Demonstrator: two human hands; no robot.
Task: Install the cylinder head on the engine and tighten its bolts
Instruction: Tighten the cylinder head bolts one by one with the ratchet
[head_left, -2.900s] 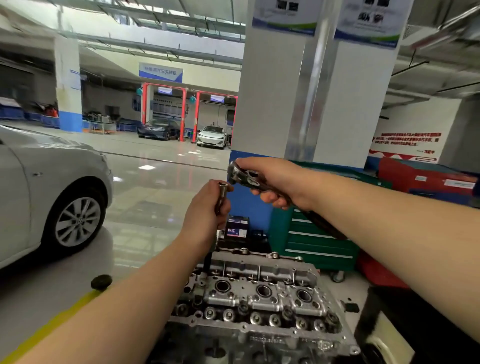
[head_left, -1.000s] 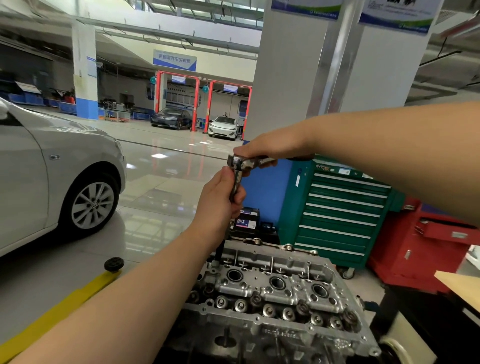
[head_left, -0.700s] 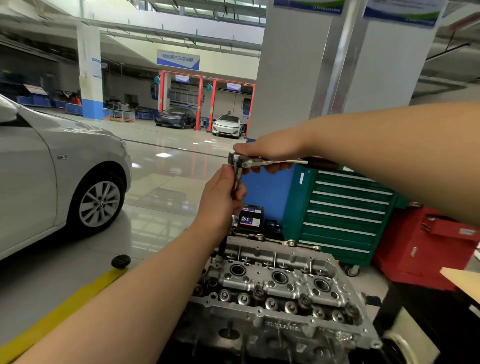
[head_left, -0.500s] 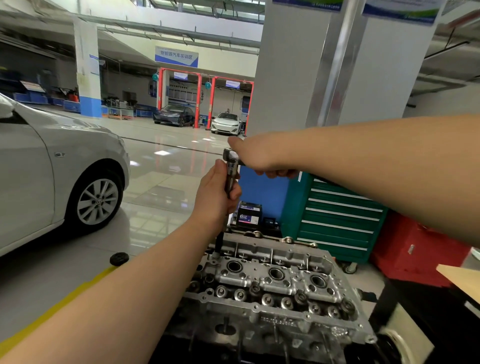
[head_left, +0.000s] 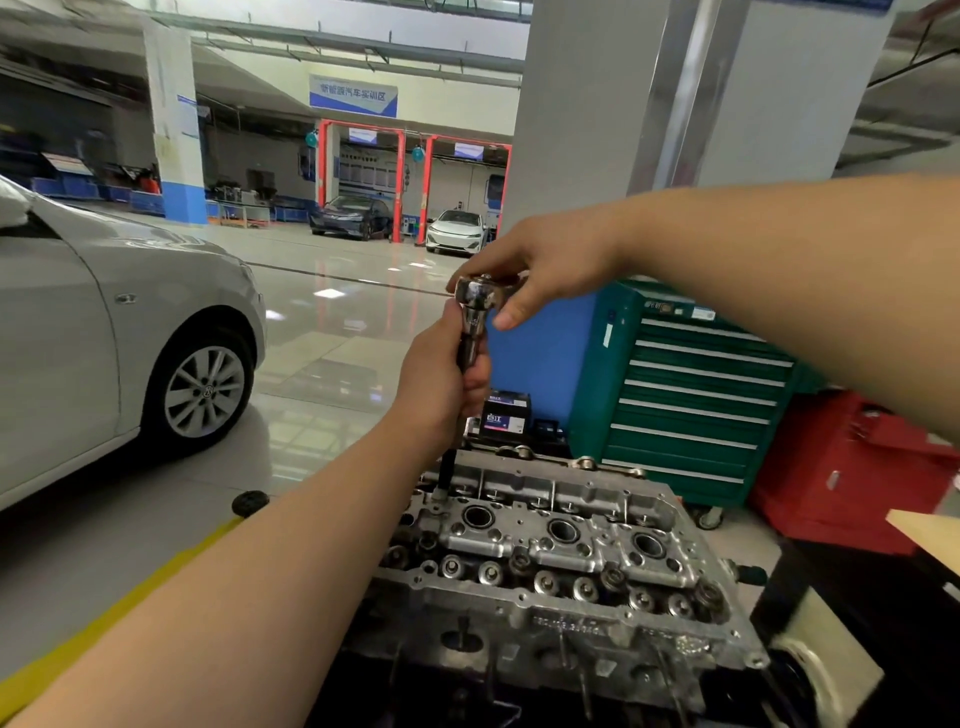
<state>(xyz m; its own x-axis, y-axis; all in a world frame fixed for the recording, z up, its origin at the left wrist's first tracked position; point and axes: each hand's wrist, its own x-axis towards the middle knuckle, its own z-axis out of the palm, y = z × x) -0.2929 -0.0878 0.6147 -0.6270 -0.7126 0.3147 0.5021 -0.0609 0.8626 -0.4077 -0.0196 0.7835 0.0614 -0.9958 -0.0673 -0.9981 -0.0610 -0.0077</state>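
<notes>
Two hands: both on one tool, above the cylinder head.
Left hand: fingers curled round the upright extension bar, holding it steady.
Right hand: fingers and thumb pinching the chrome ratchet head at the bar's top; handle not visible.
Bar, lower end: dark shaft drops into the far left corner of the head; the bolt there cannot be made out.
Cylinder head: sits on the engine block, three round wells along its middle.
Behind: green tool cabinet, red cabinet, small battery.
Left of scene: silver car, yellow floor line.
</notes>
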